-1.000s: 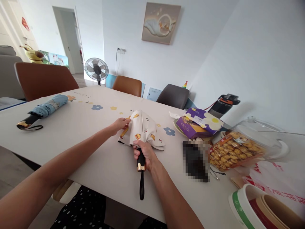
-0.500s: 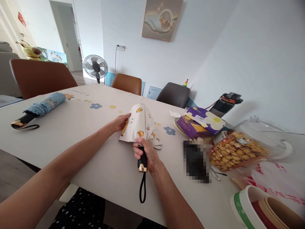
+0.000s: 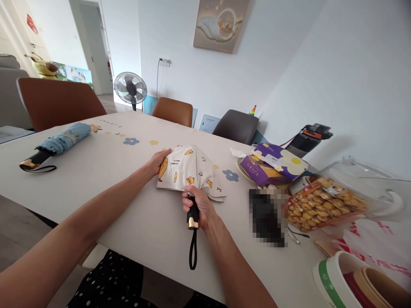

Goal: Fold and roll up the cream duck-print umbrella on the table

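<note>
A white folding umbrella with yellow duck prints lies partly collapsed over the table, its canopy loose and spread in folds. My right hand is wrapped round its black handle, close to the canopy's lower edge. The handle's gold end cap and black wrist loop point toward me. At the canopy's left side my left hand grips the fabric, its fingertips partly hidden. A blue folded umbrella with a black and gold handle rests on the table at the left.
On the right stand a purple box, a dark bottle, a clear tub of cookies and white paper cups. A pixelated dark item lies nearer. Chairs line the far side of the table.
My left hand has moved slightly left with the fabric, and the canopy is spread wider and lower. My right hand keeps its hold on the handle. The view has shifted a little.
</note>
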### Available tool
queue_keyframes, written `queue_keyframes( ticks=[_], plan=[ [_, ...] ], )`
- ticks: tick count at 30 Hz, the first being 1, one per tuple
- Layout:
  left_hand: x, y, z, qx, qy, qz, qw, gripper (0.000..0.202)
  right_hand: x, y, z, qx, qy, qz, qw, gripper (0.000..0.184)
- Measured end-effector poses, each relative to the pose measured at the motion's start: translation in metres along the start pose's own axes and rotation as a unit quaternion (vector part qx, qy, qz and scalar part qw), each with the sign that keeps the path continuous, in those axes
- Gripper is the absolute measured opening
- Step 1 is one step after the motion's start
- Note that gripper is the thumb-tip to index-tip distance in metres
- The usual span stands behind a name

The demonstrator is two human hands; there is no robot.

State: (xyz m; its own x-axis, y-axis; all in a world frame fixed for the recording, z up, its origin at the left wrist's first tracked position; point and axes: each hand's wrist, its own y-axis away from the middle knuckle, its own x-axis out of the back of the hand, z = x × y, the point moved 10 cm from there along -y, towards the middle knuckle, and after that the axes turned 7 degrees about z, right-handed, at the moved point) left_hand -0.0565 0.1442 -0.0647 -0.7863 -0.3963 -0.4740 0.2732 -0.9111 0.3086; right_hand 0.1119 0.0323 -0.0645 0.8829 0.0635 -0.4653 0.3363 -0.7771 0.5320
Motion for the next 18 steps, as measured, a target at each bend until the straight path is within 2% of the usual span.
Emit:
queue_keyframes(
  ticks=[5, 12, 18],
  plan=[
    [-0.008, 0.005, 0.0, -0.02, -0.093, -0.039, 0.995, 0.019, 0.003, -0.003, -0.002, 0.008, -0.007, 0.005, 1.0, 0.015],
    [0.006, 0.003, 0.011, -0.089, -0.184, 0.049, 0.978, 0.024, 0.002, -0.002, -0.001, 0.007, -0.003, 0.004, 1.0, 0.016],
    [0.01, 0.0, 0.011, -0.097, -0.235, 0.053, 0.966, 0.023, 0.003, -0.002, -0.003, 0.007, -0.012, 0.009, 1.0, 0.015]
  ],
)
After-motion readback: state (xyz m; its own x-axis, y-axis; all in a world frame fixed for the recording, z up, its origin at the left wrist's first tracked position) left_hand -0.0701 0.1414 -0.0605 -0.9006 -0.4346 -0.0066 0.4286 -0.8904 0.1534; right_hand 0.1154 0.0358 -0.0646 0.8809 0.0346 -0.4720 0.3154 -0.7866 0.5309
